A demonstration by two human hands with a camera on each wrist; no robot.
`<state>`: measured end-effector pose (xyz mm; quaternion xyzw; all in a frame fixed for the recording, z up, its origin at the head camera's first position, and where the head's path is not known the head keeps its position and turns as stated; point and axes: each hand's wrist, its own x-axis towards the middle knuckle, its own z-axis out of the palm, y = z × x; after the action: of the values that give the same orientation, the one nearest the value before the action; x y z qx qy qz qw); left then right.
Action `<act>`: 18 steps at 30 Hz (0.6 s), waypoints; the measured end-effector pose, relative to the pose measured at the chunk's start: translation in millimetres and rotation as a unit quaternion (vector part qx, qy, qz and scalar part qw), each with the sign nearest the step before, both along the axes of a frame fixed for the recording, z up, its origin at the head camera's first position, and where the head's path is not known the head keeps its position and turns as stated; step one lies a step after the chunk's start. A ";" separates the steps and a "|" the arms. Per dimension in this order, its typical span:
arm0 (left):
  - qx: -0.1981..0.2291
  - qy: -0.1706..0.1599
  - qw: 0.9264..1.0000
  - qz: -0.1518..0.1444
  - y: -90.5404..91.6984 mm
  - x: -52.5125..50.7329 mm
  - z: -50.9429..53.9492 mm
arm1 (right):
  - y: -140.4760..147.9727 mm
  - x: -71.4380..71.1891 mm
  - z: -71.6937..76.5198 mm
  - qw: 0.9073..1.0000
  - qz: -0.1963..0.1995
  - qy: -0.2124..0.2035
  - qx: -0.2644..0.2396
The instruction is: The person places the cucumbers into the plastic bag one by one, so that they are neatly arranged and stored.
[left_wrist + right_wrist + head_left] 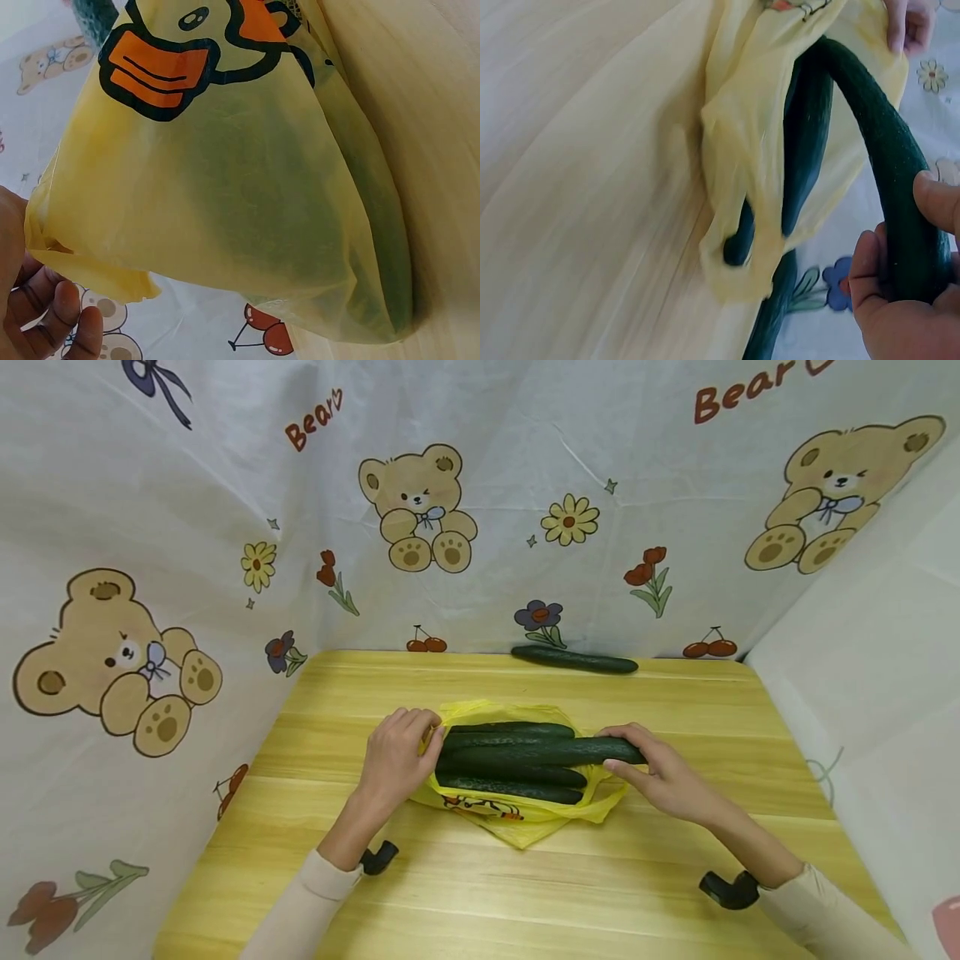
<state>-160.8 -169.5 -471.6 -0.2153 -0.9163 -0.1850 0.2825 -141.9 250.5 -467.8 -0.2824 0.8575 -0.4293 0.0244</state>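
A yellow plastic bag (525,828) lies on its side on the table, its opening spread and several dark green cucumbers (510,774) inside. My left hand (399,756) pinches the bag's edge at the left; in the left wrist view the gathered yellow film (97,274) sits between thumb and fingers. At the right, my right hand (660,777) grips the outer end of one cucumber (889,161) between thumb and fingers. That cucumber's other end rests over the ones in the bag, and the right wrist view shows it raised at an angle.
Another cucumber (573,660) lies at the back edge of the wooden table (525,902), against the hanging cloth (510,468) printed with bears and flowers. White sheeting (877,635) stands along the right side. A black camera mount (729,890) sits at my right wrist.
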 end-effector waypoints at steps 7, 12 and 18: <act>0.004 0.000 1.000 0.000 0.4 0.0 -0.3 | -30.8 -6.7 -1.6 0.999 -0.003 0.011 0.036; 0.004 -0.002 1.000 -0.004 1.0 0.4 0.9 | -50.4 -12.0 0.0 0.999 0.003 0.012 0.048; 0.007 0.001 1.000 -0.007 2.6 0.3 3.0 | -69.6 -15.4 6.5 0.998 0.010 0.001 0.056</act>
<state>-160.5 -166.9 -468.6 -0.2195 -0.9134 -0.1929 0.2833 -157.3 181.0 -461.3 -0.2890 0.8775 -0.3801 0.0439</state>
